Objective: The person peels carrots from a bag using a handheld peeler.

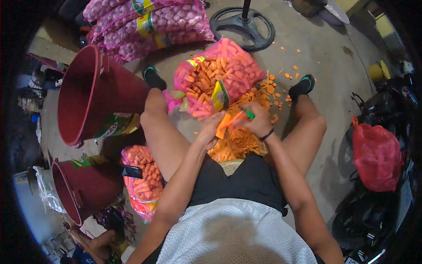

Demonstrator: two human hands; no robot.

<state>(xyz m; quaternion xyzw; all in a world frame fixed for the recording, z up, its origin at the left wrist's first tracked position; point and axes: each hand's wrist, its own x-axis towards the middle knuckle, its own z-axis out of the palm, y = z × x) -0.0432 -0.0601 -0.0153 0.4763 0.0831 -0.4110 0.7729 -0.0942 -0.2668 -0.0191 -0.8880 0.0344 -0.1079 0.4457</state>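
Observation:
My left hand (211,129) grips a carrot (223,126) over a heap of carrot peelings (235,147) between my thighs. My right hand (258,119) holds a peeler (249,114) with a green handle; its head is blurred against the carrot. Just beyond my hands lies a pink mesh sack of carrots (237,66), its side gaping so that bare carrots show. Cut carrot ends (271,89) are scattered to the right of the sack.
Stacked mesh sacks of garlic (178,19) lie behind, beside a steering-wheel-shaped stand base (219,28). Two red tubs (122,82) lean at left, near another carrot sack (145,181) with a phone (132,172) on it. A red bag (377,156) hangs on a motorcycle at right. Another person's limb (99,244) shows lower left.

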